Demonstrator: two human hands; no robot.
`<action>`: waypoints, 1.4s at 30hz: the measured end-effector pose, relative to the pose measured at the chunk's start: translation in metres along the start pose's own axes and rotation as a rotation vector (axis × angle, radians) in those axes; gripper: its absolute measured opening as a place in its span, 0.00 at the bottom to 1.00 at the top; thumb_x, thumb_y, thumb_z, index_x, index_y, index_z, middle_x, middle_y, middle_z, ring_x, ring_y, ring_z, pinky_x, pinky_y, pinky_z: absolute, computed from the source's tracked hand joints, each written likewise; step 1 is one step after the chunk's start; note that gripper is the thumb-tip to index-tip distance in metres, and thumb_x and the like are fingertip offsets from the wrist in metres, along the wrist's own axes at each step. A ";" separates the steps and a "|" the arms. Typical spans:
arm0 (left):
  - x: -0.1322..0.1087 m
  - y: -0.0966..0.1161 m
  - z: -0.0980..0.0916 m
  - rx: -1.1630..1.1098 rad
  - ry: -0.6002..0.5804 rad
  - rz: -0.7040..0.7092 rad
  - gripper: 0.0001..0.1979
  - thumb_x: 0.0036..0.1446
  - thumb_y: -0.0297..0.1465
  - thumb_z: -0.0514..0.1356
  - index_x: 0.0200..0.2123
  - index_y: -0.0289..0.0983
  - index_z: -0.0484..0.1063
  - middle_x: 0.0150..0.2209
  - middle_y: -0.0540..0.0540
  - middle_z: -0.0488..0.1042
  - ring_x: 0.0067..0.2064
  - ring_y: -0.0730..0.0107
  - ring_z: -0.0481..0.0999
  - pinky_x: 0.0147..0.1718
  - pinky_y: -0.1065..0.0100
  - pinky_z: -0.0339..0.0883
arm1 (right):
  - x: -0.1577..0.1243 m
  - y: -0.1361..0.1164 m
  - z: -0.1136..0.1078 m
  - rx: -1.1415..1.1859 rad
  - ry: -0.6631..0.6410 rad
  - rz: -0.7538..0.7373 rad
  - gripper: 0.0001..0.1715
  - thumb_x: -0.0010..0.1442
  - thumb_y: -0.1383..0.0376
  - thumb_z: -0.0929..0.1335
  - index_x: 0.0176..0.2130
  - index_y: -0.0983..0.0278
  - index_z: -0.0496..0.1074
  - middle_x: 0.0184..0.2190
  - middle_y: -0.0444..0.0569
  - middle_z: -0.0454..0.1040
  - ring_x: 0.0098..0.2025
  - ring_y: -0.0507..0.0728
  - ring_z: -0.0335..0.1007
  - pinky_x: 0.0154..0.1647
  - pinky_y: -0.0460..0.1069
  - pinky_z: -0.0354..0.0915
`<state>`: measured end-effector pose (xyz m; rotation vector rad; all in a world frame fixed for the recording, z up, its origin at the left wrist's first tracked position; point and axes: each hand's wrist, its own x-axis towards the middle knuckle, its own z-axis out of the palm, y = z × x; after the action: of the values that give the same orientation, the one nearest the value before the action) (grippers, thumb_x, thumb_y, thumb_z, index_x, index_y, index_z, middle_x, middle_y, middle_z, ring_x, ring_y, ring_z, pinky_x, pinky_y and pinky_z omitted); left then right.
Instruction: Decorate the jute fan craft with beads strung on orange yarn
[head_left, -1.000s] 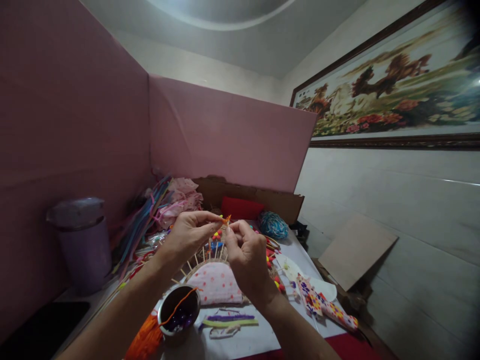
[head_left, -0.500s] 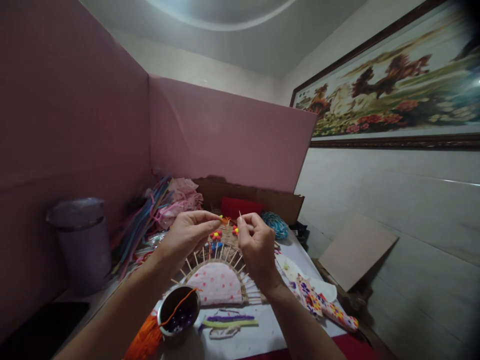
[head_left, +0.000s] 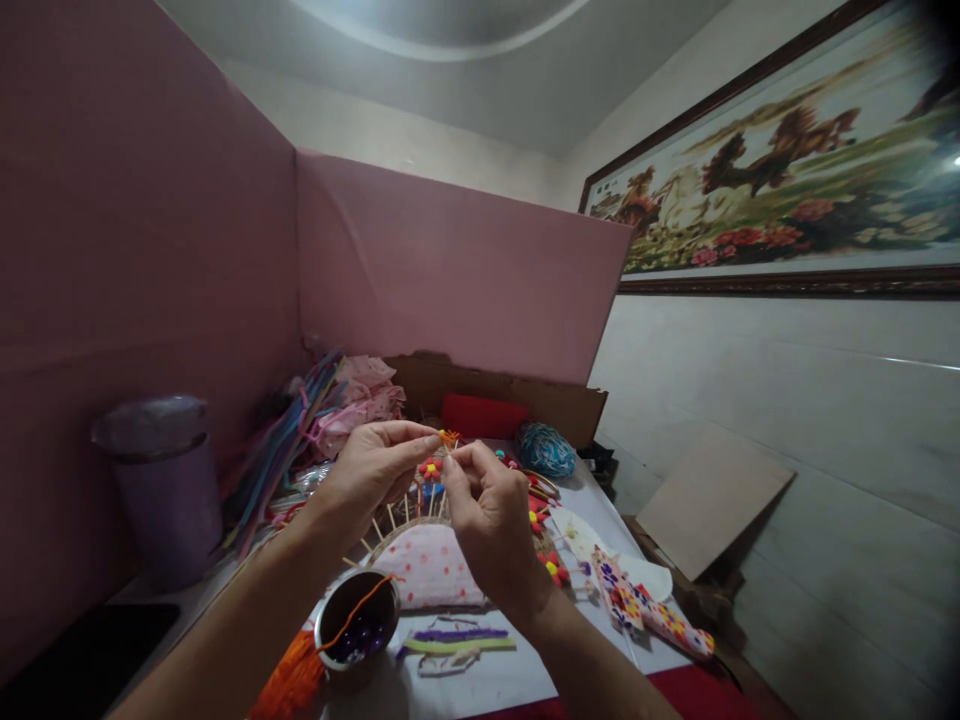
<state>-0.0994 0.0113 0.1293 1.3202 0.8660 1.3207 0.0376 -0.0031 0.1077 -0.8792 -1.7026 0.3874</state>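
My left hand [head_left: 379, 465] is closed in a pinch on a small orange yarn tuft [head_left: 450, 437] with a bit of yellow at its base. Right beside it my right hand [head_left: 495, 525] is also pinched, around a thin pale stick that its fingers largely hide. The fingertips of both hands nearly meet. Below them lies a half-round woven piece with a pink dotted fabric centre [head_left: 431, 565] and pale sticks radiating outward. A red flower with a yellow centre [head_left: 430, 469] sits on its upper part. My right hand and forearm cover much of its right side.
A metal cup [head_left: 358, 620] with dark purple contents stands at the front, beside orange yarn [head_left: 296, 680]. Purple and green strips [head_left: 459, 645] lie near it. Blue yarn [head_left: 546, 450] is at the back, floral fabric [head_left: 656, 615] to the right, a lidded bin [head_left: 161, 495] to the left.
My right hand has moved left and slightly down, bringing the stick to the orange tuft. More red flowers show to its right. My left hand has hardly moved.
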 end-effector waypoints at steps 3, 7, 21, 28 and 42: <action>-0.001 0.000 0.000 0.013 -0.002 -0.004 0.10 0.48 0.36 0.65 0.29 0.33 0.74 0.12 0.58 0.55 0.13 0.85 0.47 0.12 0.77 0.36 | 0.000 0.000 0.000 -0.014 0.006 -0.006 0.11 0.61 0.64 0.61 0.28 0.64 0.65 0.17 0.39 0.61 0.18 0.48 0.55 0.19 0.43 0.48; 0.000 0.000 0.001 0.025 -0.013 0.004 0.11 0.48 0.36 0.65 0.29 0.33 0.75 0.12 0.58 0.55 0.13 0.85 0.47 0.12 0.77 0.36 | 0.000 0.002 0.000 -0.025 0.010 -0.006 0.11 0.62 0.64 0.61 0.29 0.64 0.65 0.17 0.39 0.62 0.18 0.48 0.56 0.19 0.44 0.49; -0.004 0.003 0.008 0.072 -0.009 -0.017 0.10 0.45 0.35 0.66 0.27 0.33 0.74 0.13 0.57 0.58 0.13 0.85 0.48 0.12 0.77 0.37 | 0.015 0.025 -0.002 -0.121 0.155 0.028 0.13 0.61 0.62 0.61 0.27 0.63 0.64 0.15 0.39 0.64 0.17 0.49 0.57 0.19 0.43 0.49; -0.001 0.002 0.001 -0.046 -0.007 -0.046 0.11 0.46 0.36 0.66 0.28 0.34 0.73 0.11 0.59 0.53 0.13 0.85 0.45 0.12 0.76 0.34 | 0.021 0.027 -0.012 -0.025 0.193 0.090 0.14 0.61 0.59 0.61 0.26 0.63 0.63 0.14 0.38 0.62 0.15 0.48 0.55 0.18 0.43 0.49; -0.001 0.002 0.001 -0.057 -0.025 -0.046 0.12 0.47 0.36 0.66 0.29 0.32 0.73 0.11 0.59 0.54 0.13 0.86 0.45 0.13 0.75 0.34 | -0.002 0.001 0.001 -0.078 0.019 -0.054 0.10 0.61 0.66 0.61 0.29 0.64 0.67 0.18 0.40 0.64 0.19 0.49 0.57 0.21 0.45 0.50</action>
<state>-0.0986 0.0091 0.1315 1.2635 0.8310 1.2817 0.0370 -0.0035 0.1053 -0.8887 -1.7295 0.2773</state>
